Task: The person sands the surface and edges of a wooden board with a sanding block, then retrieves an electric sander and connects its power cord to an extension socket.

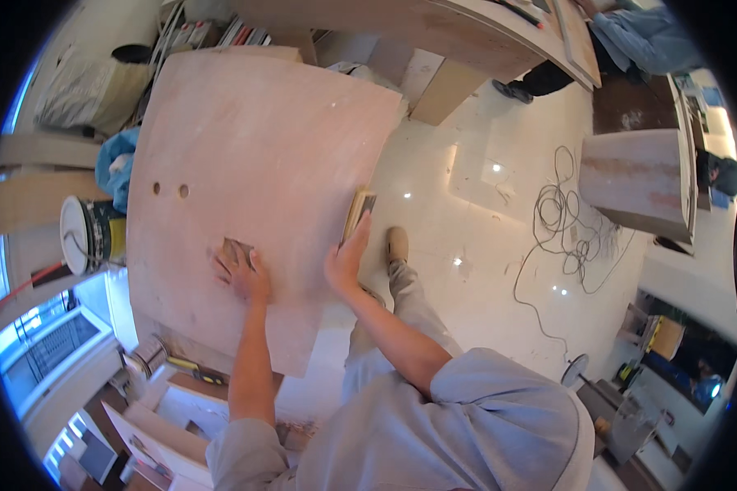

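Note:
Before me lies a large pinkish plywood panel (264, 135) with two round holes near its left side. My left hand (245, 276) is on the panel, its fingers over a small brown piece (238, 250) that looks like sandpaper. At the panel's right edge, my right hand (349, 255) grips a sanding block (358, 212) with a dark face and yellowish layers. The block is tilted up along that edge. Pale dust marks the panel's surface.
A lidded bucket (77, 236) and a blue plastic bag (115, 162) are left of the panel. A loose cable (553, 227) coils on the tiled floor (473, 202). A box-shaped wooden piece (632, 178) stands right. Another person's sleeve (651, 40) shows at a far bench (467, 30).

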A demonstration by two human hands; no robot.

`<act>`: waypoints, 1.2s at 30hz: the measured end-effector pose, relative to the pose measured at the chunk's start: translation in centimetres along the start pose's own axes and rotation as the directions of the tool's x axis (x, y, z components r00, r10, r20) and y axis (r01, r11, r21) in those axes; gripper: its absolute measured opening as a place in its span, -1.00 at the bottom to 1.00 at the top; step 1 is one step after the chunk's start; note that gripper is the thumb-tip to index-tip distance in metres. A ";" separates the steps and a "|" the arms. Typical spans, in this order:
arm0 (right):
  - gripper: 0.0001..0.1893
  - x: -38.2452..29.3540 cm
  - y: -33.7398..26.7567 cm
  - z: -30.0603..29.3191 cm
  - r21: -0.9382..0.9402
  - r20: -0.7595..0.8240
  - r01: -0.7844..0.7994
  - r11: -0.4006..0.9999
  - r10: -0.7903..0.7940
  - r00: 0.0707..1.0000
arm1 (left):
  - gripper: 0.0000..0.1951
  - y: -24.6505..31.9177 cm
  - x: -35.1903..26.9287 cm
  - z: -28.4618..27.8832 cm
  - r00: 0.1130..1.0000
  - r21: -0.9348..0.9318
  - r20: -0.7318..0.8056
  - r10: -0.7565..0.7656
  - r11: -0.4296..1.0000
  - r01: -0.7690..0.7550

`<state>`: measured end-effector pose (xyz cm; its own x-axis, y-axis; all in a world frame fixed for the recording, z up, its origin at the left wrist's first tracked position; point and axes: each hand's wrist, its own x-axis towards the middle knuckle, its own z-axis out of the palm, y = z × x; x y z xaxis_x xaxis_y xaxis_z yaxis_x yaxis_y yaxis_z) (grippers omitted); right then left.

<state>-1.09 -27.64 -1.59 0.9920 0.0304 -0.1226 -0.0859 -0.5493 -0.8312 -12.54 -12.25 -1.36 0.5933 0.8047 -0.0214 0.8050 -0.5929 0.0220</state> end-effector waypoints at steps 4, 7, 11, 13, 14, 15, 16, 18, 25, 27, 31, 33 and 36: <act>-0.16 16.0 -2.6 1.3 -0.120 -0.131 -0.174 0.977 0.159 0.979 | -0.45 -0.3 0.0 0.2 0.999 0.002 -0.045 0.024 1.000 -0.024; -0.17 19.7 -3.9 0.7 -0.075 -0.166 -0.093 0.993 0.079 0.983 | -0.45 -0.5 0.0 0.4 0.999 -0.010 -0.039 0.031 0.999 -0.032; -0.17 9.1 -3.8 -0.4 -0.267 -0.071 0.115 0.957 -0.138 0.988 | -0.46 -0.4 0.0 0.1 0.999 -0.025 -0.034 0.022 0.999 -0.022; -0.17 8.9 -3.8 -0.3 -0.259 -0.014 0.129 0.957 -0.137 0.990 | -0.46 -0.2 0.1 -0.1 0.999 -0.023 -0.032 0.023 0.999 -0.024; -0.16 10.4 -3.7 -0.1 -0.231 -0.056 0.048 0.972 -0.062 0.996 | -0.45 -0.2 0.2 -0.2 1.000 -0.018 0.030 -0.007 1.000 0.008; -0.15 14.0 -3.8 0.3 -0.178 -0.112 0.026 0.984 -0.046 0.993 | -0.45 -0.1 0.1 -0.1 1.000 -0.014 -0.017 0.003 1.000 -0.004; -0.17 19.0 -4.1 0.6 -0.222 -0.113 -0.028 0.975 0.003 0.994 | -0.45 -0.2 0.2 -0.1 1.000 -0.014 0.000 -0.007 1.000 0.008; -0.18 26.4 -4.1 0.7 -0.235 -0.128 0.001 0.972 -0.032 0.991 | -0.46 -0.3 0.2 0.2 0.999 -0.018 -0.001 -0.040 0.999 0.040; -0.24 16.1 -4.5 -7.1 -0.033 0.455 0.217 0.976 -0.179 0.872 | -0.44 0.1 0.7 0.0 0.990 0.021 0.111 -0.088 0.996 0.086; -0.25 19.3 -7.2 -8.9 0.184 0.394 0.367 0.912 -0.410 0.822 | -0.43 0.6 1.2 -0.8 0.983 0.054 0.161 -0.094 0.995 0.087; -0.18 36.4 -17.3 -8.2 -0.062 0.155 0.787 0.613 -0.773 0.615 | -0.41 1.1 2.0 -2.3 0.942 0.065 0.316 -0.115 0.993 0.100; -0.30 45.6 -23.0 -5.5 -0.383 0.008 0.833 0.400 -0.900 0.436 | -0.41 0.8 2.0 -2.4 0.912 0.095 0.375 -0.168 0.985 0.143; -0.27 52.9 -27.1 -3.0 -0.586 0.125 0.752 0.300 -0.884 0.450 | -0.39 0.0 1.7 -1.9 0.871 0.048 0.463 -0.166 0.986 0.162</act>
<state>53.98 -13.67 16.11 0.5107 0.6038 0.6120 0.7749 -0.6316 -0.0236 -11.52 -10.80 0.53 0.3854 0.7851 -0.4848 0.8899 -0.4552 -0.0299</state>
